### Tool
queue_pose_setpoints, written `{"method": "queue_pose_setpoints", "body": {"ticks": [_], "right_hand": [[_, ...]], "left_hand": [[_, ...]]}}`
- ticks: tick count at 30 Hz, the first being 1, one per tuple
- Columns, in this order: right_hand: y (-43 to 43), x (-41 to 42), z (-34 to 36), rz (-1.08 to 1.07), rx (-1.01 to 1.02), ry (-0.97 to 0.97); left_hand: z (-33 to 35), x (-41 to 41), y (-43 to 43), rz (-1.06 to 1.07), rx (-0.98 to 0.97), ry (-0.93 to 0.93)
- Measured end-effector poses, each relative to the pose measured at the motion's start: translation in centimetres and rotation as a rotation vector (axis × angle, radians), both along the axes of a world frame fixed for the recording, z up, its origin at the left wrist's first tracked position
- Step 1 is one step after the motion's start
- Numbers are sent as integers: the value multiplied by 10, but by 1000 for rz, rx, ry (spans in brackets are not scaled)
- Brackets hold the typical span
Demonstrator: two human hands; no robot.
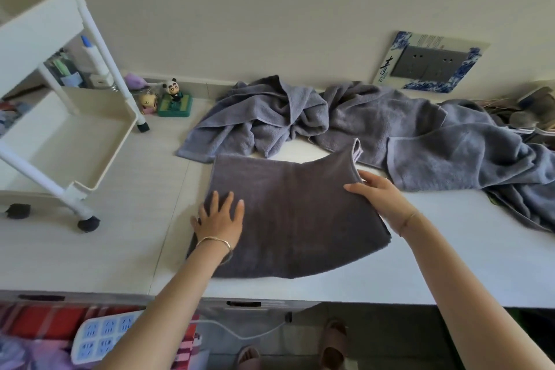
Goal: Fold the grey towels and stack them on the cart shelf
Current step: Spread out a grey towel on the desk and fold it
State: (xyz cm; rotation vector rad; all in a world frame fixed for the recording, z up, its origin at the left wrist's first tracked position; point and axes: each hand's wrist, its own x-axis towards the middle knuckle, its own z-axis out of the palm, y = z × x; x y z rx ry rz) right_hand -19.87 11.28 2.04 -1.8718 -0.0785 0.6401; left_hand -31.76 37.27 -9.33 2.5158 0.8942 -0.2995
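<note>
Two hands on the dark grey folded towel point(288, 213) lying flat on the white bench point(450, 249): left hand point(220, 219) pressed open on it, right hand point(378, 195) pinching its right edge. Crumpled lighter grey towels point(360, 120) sit behind, white plastic cart point(60, 129) off left.

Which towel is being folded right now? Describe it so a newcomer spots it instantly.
Start at the white table; near its front edge lies the dark towel, flat, under the left hand and right hand. Unlike the crumpled lighter towels behind it, it is smooth, rectangular and darker grey.
</note>
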Motion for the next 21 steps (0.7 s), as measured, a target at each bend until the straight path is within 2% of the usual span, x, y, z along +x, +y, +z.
{"method": "queue_pose_setpoints", "body": {"ticks": [3, 5, 7, 11, 17, 21], "right_hand": [[33, -8, 10, 51, 20, -69], [61, -16, 11, 91, -51, -172], [93, -29, 4, 134, -105, -253], [148, -59, -27, 193, -122, -310], [196, -95, -66, 266, -199, -262], [211, -101, -75, 285, -248, -257]], "left_hand": [[-7, -12, 27, 39, -91, -242], [-8, -16, 34, 110, -306, -448], [-8, -20, 39, 216, -531, -545], [-20, -23, 50, 396, -903, -586], [-20, -30, 57, 514, -1177, -605], [-20, -32, 57, 530, -1246, -605]]}}
